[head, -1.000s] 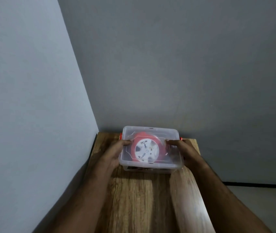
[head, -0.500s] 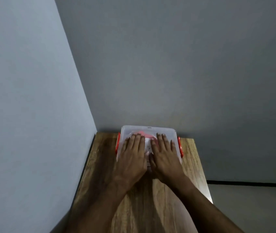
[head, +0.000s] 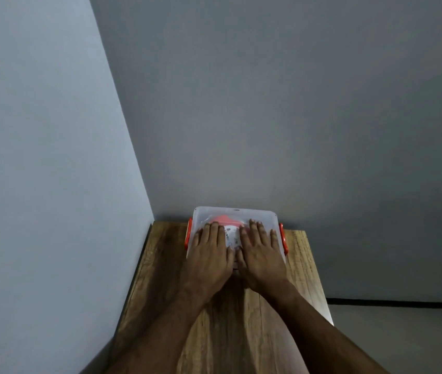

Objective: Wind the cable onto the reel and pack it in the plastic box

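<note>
A clear plastic box (head: pixel 264 216) with its lid on stands at the far end of the wooden table (head: pixel 160 255). Orange clips (head: pixel 188 232) sit on its two short sides. Through the lid I see the red reel with a white hub (head: pixel 231 232); the cable itself is hidden. My left hand (head: pixel 210 252) lies flat, palm down, on the left half of the lid. Beside it my right hand (head: pixel 261 252) lies flat on the right half. The fingers of both are spread and hold nothing.
The table fills a corner: a grey wall (head: pixel 39 157) runs along its left edge and another wall (head: pixel 295 103) stands right behind the box. To the right the table ends, with floor (head: pixel 403 341) below.
A second ago my hands gripped the box's two sides. They then moved onto the lid and have stayed flat there; the orange clips now show at both sides.
</note>
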### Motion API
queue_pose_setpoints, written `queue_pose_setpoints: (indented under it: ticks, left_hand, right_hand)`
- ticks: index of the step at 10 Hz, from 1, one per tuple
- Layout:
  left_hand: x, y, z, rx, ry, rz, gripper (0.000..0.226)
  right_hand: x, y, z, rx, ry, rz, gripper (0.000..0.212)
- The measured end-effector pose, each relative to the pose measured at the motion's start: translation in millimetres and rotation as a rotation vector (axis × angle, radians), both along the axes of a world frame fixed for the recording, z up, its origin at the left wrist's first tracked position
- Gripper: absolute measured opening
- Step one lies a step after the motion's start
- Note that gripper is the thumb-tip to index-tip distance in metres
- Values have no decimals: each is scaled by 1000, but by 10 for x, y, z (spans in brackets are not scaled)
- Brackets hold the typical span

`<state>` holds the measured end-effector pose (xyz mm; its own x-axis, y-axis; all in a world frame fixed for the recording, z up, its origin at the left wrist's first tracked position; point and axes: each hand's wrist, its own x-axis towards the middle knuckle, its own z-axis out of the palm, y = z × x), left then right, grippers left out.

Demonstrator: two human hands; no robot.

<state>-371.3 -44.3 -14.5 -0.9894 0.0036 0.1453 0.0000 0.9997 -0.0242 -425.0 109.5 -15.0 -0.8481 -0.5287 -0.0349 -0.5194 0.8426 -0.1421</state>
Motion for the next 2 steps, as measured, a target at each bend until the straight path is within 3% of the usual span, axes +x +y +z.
queue_pose_setpoints:
  ticks: [1,2]
  left_hand:
    - [4,-33,-33,-4,-82,21,84]
    - [-27,5,-57,-47,-49,81,80]
  right_hand:
    - [14,3,65,17,-24,1,111]
    - [68,9,165,14,-1,-19,116]
